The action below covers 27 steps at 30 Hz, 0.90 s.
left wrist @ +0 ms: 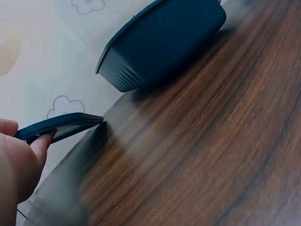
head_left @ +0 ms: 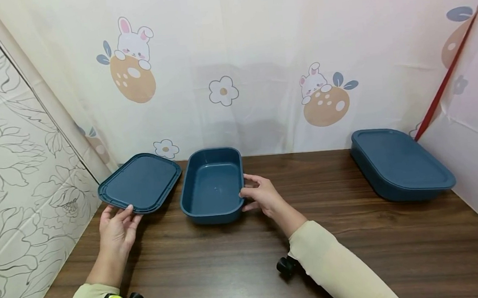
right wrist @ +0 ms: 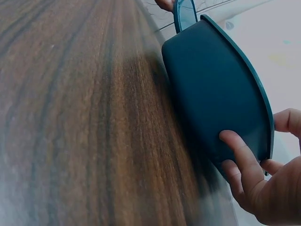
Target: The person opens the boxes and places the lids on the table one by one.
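A flat blue lid (head_left: 140, 182) is at the left of the table, its near edge raised. My left hand (head_left: 118, 229) pinches that near edge, thumb on top and fingers beneath; the left wrist view shows the lid (left wrist: 70, 123) tilted above the wood. Beside it stands an open blue rectangular container (head_left: 214, 188) with nothing inside. My right hand (head_left: 264, 196) holds the container's right wall, and in the right wrist view fingers press the outside of the container (right wrist: 211, 84) while the thumb is at the rim.
A second blue container with its lid on (head_left: 404, 164) stands at the far right, near the side wall. Behind the brown wooden table (head_left: 215, 272) hangs a curtain (head_left: 255, 35) printed with rabbits and flowers. A patterned panel (head_left: 16, 162) borders the left side.
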### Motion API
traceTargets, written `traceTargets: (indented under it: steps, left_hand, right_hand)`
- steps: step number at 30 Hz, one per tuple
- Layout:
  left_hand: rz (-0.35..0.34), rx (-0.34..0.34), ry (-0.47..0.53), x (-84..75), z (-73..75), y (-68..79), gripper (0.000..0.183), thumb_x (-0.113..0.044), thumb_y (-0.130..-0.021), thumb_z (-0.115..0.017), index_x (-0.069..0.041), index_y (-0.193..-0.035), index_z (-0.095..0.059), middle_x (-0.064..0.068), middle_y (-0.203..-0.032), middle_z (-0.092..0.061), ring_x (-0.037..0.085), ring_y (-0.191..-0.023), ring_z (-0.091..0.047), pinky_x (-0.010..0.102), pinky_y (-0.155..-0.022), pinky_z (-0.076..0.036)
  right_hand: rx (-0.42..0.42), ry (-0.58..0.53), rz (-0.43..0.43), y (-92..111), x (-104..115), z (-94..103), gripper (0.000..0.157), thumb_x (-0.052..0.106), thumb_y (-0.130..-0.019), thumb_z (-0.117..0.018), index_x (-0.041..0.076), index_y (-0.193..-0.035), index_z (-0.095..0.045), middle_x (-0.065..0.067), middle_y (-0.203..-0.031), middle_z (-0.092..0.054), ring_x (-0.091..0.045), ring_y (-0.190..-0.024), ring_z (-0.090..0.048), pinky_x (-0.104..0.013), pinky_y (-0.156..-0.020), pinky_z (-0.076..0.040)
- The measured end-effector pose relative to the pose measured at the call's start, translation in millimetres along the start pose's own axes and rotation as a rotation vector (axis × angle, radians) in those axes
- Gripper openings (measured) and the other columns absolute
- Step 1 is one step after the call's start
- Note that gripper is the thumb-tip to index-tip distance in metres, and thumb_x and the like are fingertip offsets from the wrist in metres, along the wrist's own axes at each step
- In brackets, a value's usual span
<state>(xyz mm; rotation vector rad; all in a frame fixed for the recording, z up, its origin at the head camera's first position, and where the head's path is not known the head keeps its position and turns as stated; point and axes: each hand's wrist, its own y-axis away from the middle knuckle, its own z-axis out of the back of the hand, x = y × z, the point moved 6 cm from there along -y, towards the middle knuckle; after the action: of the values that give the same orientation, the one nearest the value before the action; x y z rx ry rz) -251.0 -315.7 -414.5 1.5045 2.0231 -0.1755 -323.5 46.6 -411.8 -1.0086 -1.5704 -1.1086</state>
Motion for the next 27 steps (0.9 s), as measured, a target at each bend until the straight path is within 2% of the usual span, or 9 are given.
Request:
traceTargets:
  steps: [6,11,16,19,22,25,27]
  left_hand:
    - [-0.019,-0.021,-0.100,0.4,2.3,0.2,0.047,0.021,-0.086,-0.056,-0.012,-0.116,-0.042,0.011,-0.095,-0.062,0.023,-0.082,-0.070,0.040,-0.066,-0.059]
    - [-0.037,-0.091,-0.213,1.1,3.6,2.6,0.050,0.018,-0.084,-0.062,-0.012,-0.116,-0.041,0.009,-0.091,-0.060,0.021,-0.078,-0.070,0.038,-0.067,-0.058]
    - [-0.048,-0.187,-0.409,1.1,6.3,7.0,0.071,0.013,-0.082,-0.069,-0.009,-0.140,-0.036,0.009,-0.108,-0.054,0.012,-0.085,-0.068,0.031,-0.078,-0.056]
    - [-0.037,-0.222,-0.535,3.2,8.5,9.4,0.085,0.008,-0.086,-0.067,-0.005,-0.154,-0.017,0.019,-0.132,-0.044,0.008,-0.085,-0.067,0.026,-0.083,-0.053]
    - [-0.018,-0.260,-0.645,5.7,13.0,10.8,0.090,0.003,-0.089,-0.065,-0.001,-0.155,-0.004,0.024,-0.147,-0.030,0.008,-0.081,-0.069,0.023,-0.082,-0.052]
    - [-0.001,-0.317,-0.717,6.9,18.8,12.0,0.093,0.000,-0.088,-0.068,-0.001,-0.155,-0.003,0.024,-0.147,-0.033,0.009,-0.075,-0.070,0.021,-0.078,-0.053]
    - [0.000,-0.346,-0.742,7.3,21.2,12.6,0.095,0.000,-0.087,-0.070,-0.001,-0.155,-0.003,0.026,-0.136,-0.045,0.010,-0.073,-0.071,0.022,-0.075,-0.054]
  right_hand:
    - [0.004,-0.006,0.004,-1.5,0.1,-4.4,0.070,-0.008,-0.080,-0.061,0.005,-0.146,-0.043,-0.029,-0.131,-0.054,-0.037,-0.101,-0.064,-0.043,-0.063,-0.059]
    - [-0.003,-0.006,-0.010,-3.4,0.4,-8.2,0.070,-0.008,-0.080,-0.062,0.005,-0.146,-0.043,-0.028,-0.131,-0.055,-0.037,-0.100,-0.063,-0.044,-0.064,-0.059]
    - [-0.006,-0.001,-0.012,-5.8,2.2,-13.4,0.071,-0.008,-0.079,-0.061,0.005,-0.146,-0.043,-0.029,-0.130,-0.056,-0.035,-0.097,-0.064,-0.042,-0.061,-0.059]
    - [0.002,0.002,-0.013,-7.0,2.3,-16.7,0.071,-0.008,-0.079,-0.061,0.005,-0.147,-0.043,-0.029,-0.129,-0.056,-0.038,-0.098,-0.063,-0.042,-0.060,-0.059]
    - [0.005,-0.002,-0.026,-7.7,0.9,-18.3,0.072,-0.009,-0.079,-0.060,0.005,-0.147,-0.042,-0.029,-0.129,-0.056,-0.040,-0.100,-0.061,-0.041,-0.059,-0.059]
    - [0.006,0.001,-0.027,-7.8,-0.3,-19.1,0.073,-0.009,-0.079,-0.060,0.005,-0.148,-0.041,-0.030,-0.129,-0.056,-0.040,-0.099,-0.061,-0.041,-0.059,-0.059]
    - [0.008,0.004,-0.027,-7.8,-1.0,-19.2,0.073,-0.008,-0.079,-0.060,0.006,-0.148,-0.041,-0.030,-0.129,-0.055,-0.038,-0.097,-0.062,-0.041,-0.060,-0.059]
